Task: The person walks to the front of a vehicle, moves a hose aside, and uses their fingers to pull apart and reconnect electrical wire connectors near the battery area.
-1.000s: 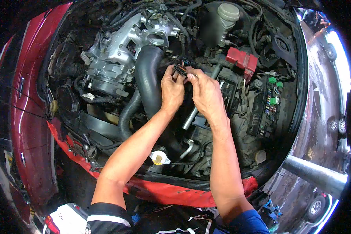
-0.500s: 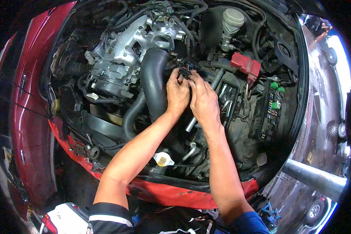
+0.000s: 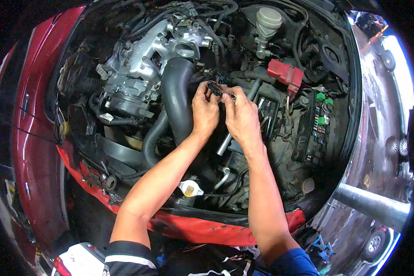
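My left hand (image 3: 205, 112) pinches a black electrical connector (image 3: 214, 86) between thumb and fingers, its oval open face tilted up. Close on the right, my right hand (image 3: 243, 117) has its fingertips pressed together at the connector's lower side; they cover part of it. Thin coloured wires (image 3: 220, 79) show just behind the connector. A thick black intake hose (image 3: 177, 92) curves down beside my left hand. Under and beyond my right hand lies a metal tube (image 3: 224, 145), with a black tray (image 3: 275, 108) holding several metal tools to the right.
The silver engine intake (image 3: 145, 53) fills the upper left. Right of the hands are a red plastic cover (image 3: 285, 76) and an uncovered fuse box (image 3: 308, 133). A pale fluid reservoir (image 3: 268, 20) stands at the back. A radiator cap (image 3: 190, 188) sits near the red front edge (image 3: 193, 227).
The connector has been turned so that its open face shows more. My right fingers have shifted lower on its side, and the whole view has moved slightly.
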The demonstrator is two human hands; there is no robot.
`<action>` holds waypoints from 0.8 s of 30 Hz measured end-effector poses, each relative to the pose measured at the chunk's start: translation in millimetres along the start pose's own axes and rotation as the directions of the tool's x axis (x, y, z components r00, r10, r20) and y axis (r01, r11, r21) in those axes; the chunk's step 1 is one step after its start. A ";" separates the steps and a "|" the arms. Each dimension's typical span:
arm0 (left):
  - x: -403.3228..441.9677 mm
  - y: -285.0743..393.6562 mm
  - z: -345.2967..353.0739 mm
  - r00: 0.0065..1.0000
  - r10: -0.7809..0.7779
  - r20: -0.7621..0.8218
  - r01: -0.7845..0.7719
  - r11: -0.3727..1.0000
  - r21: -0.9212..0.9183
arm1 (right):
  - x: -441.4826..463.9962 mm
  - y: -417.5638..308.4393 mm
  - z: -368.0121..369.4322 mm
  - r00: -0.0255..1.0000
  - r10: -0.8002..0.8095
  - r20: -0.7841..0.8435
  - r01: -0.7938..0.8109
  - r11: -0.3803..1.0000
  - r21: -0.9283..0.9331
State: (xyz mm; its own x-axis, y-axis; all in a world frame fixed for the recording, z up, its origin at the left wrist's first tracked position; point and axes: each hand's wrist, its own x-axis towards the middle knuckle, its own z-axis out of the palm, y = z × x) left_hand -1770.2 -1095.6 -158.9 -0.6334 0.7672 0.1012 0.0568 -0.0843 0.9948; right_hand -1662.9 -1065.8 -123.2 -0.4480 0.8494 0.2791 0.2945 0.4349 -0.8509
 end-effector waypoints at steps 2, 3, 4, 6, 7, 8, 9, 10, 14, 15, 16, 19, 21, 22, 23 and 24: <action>-0.8 0.7 -0.3 1.000 -0.007 0.004 0.007 0.999 0.033 | -0.5 -0.1 0.1 1.000 0.006 0.006 -0.006 1.000 -0.009; -1.7 3.2 -1.7 1.000 -0.023 0.006 0.023 0.997 0.077 | -0.4 -1.0 -0.1 1.000 0.009 0.009 -0.008 1.000 -0.014; -2.0 5.5 -2.1 0.999 -0.039 0.007 0.038 0.992 0.121 | -0.2 -2.3 -0.8 1.000 0.015 0.021 -0.015 1.000 -0.010; -2.2 8.7 -1.3 0.999 -0.045 0.008 0.043 0.992 0.122 | -0.1 -5.7 -2.6 0.998 0.027 0.048 -0.027 1.000 -0.002; -2.3 9.8 -1.3 0.999 -0.047 0.007 0.046 0.991 0.123 | -0.5 -6.1 -2.5 0.999 0.023 0.043 -0.022 1.000 -0.014; -2.8 10.8 -1.1 0.999 -0.047 0.007 0.046 0.993 0.110 | -0.9 -6.5 -2.3 0.999 0.018 0.039 -0.017 1.000 -0.026; -3.5 11.8 -0.6 0.999 -0.046 0.006 0.045 0.994 0.096 | -1.1 -6.7 -2.0 0.999 0.013 0.036 -0.012 0.999 -0.039; -4.0 13.3 0.1 0.999 -0.045 0.005 0.045 0.996 0.082 | -1.3 -6.3 -1.2 1.000 -0.005 0.021 0.006 0.999 -0.045; -1.4 0.3 0.2 0.999 -0.041 -0.003 0.041 0.999 0.008 | -2.3 -1.8 4.0 0.999 -0.043 -0.003 0.042 0.995 -0.093; -0.7 -1.8 -0.2 0.999 -0.041 -0.004 0.041 0.999 0.016 | -2.5 -0.7 5.2 0.999 -0.044 -0.001 0.043 0.993 -0.110; -0.1 -3.9 -0.8 0.999 -0.041 -0.005 0.041 0.999 0.023 | -2.9 0.7 7.0 0.998 -0.058 -0.009 0.057 0.992 -0.109; 0.2 -6.7 0.1 0.999 0.010 -0.043 -0.006 0.997 0.077 | -4.1 3.2 11.4 0.996 -0.086 -0.026 0.082 0.989 -0.119; -0.1 -7.2 -0.9 0.999 -0.017 -0.047 0.022 0.994 0.110 | -5.0 2.2 13.5 0.996 -0.085 -0.030 0.080 0.987 -0.142; 0.1 -7.4 -1.4 0.998 -0.029 -0.049 0.035 0.991 0.126 | -5.2 1.2 13.7 0.997 -0.077 -0.032 0.071 0.987 -0.145; 0.2 -7.8 -1.6 0.999 -0.014 -0.044 0.020 0.991 0.135 | -5.6 -0.1 13.4 0.997 -0.068 -0.034 0.062 0.987 -0.149; 0.3 -7.9 -1.7 0.999 0.001 -0.039 0.004 0.990 0.143 | -5.7 -1.2 13.3 0.998 -0.059 -0.037 0.053 0.987 -0.152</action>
State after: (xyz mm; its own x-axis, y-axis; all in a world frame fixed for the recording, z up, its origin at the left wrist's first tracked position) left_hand -1772.2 -1095.7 -166.8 -0.6626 0.7420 0.1021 0.1639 0.0106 0.9864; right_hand -1671.9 -1075.1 -129.7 -0.4330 0.8328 0.3449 0.3955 0.5194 -0.7575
